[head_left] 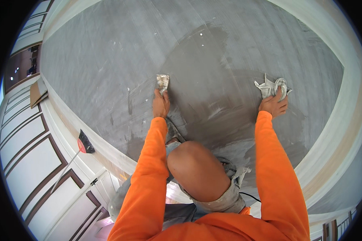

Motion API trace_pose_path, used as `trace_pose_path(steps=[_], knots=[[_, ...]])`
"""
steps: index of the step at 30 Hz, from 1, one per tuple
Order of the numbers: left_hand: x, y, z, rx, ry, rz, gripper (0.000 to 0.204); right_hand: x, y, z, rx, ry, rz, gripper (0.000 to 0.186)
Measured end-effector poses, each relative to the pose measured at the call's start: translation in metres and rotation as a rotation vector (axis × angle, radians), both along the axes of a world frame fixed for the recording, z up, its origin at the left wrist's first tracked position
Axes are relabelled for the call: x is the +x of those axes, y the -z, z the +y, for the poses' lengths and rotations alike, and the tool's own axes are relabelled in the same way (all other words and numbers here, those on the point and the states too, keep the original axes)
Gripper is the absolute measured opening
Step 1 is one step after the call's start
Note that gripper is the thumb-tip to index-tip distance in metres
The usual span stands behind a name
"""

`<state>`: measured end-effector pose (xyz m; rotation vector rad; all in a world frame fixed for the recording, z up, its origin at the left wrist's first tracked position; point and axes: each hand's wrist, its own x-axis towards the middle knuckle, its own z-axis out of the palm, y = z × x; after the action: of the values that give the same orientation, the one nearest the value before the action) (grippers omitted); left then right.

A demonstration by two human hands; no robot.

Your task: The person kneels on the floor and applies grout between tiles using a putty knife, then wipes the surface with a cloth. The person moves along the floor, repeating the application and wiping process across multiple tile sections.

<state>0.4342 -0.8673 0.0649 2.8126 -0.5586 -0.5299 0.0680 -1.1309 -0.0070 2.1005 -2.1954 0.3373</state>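
My left hand is closed around what looks like a putty knife, its broad blade smeared with white and brown and lying at the grey floor surface. To the right, my right hand grips a crumpled, whitish rag against the same grey floor. Between and beyond the hands spreads a darker, damp-looking patch with a few small white specks. The putty knife's handle is hidden in my left hand.
My bare knee is bent between my forearms. A long-handled broom with dark bristles rests at the left, near white panelled doors. Brown cardboard leans farther back. A pale border rings the grey floor. A black cable runs beside my leg.
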Motion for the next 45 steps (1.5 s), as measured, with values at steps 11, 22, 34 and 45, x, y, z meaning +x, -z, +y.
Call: trace_pose_path(steps=[11,22,34,45], knots=[[-0.005,-0.002,0.004,0.042,0.05,-0.02,0.04,-0.003,0.007,-0.002,0.024,0.036,0.016,0.058],[-0.003,0.003,-0.002,0.001,0.019,-0.013,0.036,-0.002,0.006,-0.002,-0.009,0.026,0.006,0.055],[-0.018,0.0,-0.006,0.02,-0.036,0.02,0.038,-0.002,0.006,-0.001,-0.012,0.025,0.006,0.056],[-0.014,0.007,-0.003,0.021,-0.086,-0.007,0.039,0.0,0.006,-0.001,-0.018,0.025,0.002,0.056]])
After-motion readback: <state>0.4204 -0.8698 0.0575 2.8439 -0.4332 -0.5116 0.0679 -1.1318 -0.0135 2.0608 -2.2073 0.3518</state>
